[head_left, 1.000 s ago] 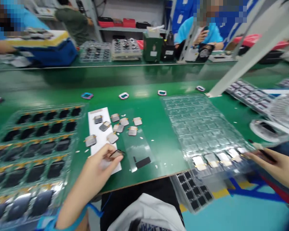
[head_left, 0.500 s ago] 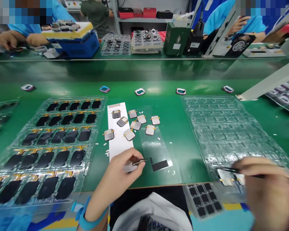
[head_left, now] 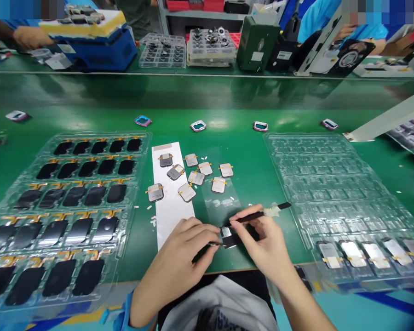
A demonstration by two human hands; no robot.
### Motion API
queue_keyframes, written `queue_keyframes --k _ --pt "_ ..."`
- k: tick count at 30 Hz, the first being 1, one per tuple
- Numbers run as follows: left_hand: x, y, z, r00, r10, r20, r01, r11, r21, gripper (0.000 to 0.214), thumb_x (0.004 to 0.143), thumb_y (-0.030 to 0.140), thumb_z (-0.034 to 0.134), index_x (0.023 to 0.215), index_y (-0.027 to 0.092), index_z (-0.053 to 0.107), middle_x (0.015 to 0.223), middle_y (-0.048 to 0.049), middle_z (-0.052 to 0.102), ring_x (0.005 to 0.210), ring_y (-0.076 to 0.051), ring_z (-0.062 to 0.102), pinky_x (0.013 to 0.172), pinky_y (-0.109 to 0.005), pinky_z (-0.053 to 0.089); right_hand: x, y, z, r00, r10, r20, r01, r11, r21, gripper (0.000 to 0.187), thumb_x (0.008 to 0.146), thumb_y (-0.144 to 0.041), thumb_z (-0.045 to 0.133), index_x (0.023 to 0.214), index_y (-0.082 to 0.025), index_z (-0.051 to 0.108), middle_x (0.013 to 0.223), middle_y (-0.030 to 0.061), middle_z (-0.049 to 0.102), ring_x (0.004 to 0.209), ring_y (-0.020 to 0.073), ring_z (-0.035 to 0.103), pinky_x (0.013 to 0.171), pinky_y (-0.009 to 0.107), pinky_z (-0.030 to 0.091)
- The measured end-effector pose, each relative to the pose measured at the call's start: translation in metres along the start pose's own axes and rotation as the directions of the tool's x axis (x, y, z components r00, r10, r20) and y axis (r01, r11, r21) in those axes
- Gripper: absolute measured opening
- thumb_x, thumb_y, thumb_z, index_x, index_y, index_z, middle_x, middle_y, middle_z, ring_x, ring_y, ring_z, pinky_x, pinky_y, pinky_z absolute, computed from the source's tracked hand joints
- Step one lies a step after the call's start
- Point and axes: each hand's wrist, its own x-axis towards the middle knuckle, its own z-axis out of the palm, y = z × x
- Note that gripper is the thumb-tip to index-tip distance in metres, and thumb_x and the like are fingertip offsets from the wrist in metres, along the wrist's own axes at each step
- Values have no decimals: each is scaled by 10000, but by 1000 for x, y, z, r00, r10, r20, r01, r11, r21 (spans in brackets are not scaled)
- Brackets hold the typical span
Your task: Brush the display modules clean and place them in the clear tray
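Observation:
My left hand [head_left: 182, 255] pinches a small square screen part [head_left: 227, 236] near the front edge of the green table. Close beside it, my right hand [head_left: 267, 243] grips black tweezers [head_left: 262, 214] whose tip meets that part. Several loose square screen parts [head_left: 196, 177] with yellow tabs lie just beyond, some on a white paper strip [head_left: 169, 202], some on a clear film [head_left: 221, 202].
A clear tray [head_left: 72, 202] full of dark screens lies at the left. A clear tray [head_left: 334, 184] at the right holds several parts in its front row. Small coloured frames [head_left: 198, 126] line the conveyor belt [head_left: 207, 92]. Other people work at the far side.
My right hand has come from the right tray to the middle with the tweezers and now meets my left hand at the small part. The view has shifted slightly.

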Motion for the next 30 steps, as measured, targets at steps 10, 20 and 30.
queue_keyframes --k 10,20,30 --pt "-1 -1 0 1000 15 14 -16 999 31 102 950 113 546 952 200 599 1143 -27 729 935 -186 555 833 -326 446 -1 -1 -1 997 82 -13 -82 997 -2 89 858 -159 694 805 -215 650 879 8 729 772 124 744 698 192 602" --pt "-1 -1 1 1000 -7 19 7 1000 22 109 949 120 543 966 207 607 1122 -28 729 953 -188 576 854 -342 446 -2 -2 1 995 99 -19 -100 995 -24 91 852 -167 695 781 -204 649 854 26 726 742 141 748 670 213 611" --pt "1 2 -3 973 -210 -92 192 965 -176 91 918 153 573 920 207 646 817 2 657 735 -133 605 666 -238 462 3 -14 -7 976 152 -156 -100 949 300 100 886 -159 680 918 -224 611 818 -5 701 730 160 769 706 261 658"
